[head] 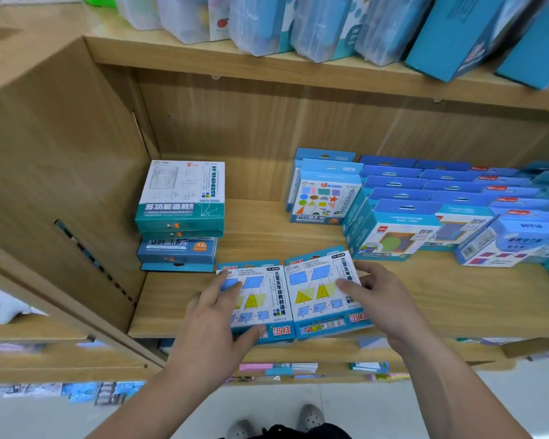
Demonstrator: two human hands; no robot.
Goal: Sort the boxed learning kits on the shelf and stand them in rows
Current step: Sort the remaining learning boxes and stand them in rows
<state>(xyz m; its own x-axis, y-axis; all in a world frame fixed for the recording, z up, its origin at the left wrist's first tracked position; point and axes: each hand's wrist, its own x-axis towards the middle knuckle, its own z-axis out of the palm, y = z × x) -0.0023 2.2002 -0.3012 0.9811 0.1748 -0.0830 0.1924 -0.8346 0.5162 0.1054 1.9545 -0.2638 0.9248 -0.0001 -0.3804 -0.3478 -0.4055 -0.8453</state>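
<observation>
Two matching boxed kits lie flat side by side at the shelf's [457,299] front edge, touching. The left hand [213,324] holds the left kit [267,299], its fingers [232,288] spread on top and the thumb against the front side. The right hand [384,299] grips the right kit [314,299], fingers bent over its right edge. A stack of boxes [179,217] sits towards the left rear corner. Rows of blue boxes [425,198] stand along the right.

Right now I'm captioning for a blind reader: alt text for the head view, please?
A person's left hand grips the left box and right hand the right box, two matching blue boxes side by side at the front of a wooden shelf. A stack of boxes lies behind them at left; rows of boxes stand at right.
</observation>
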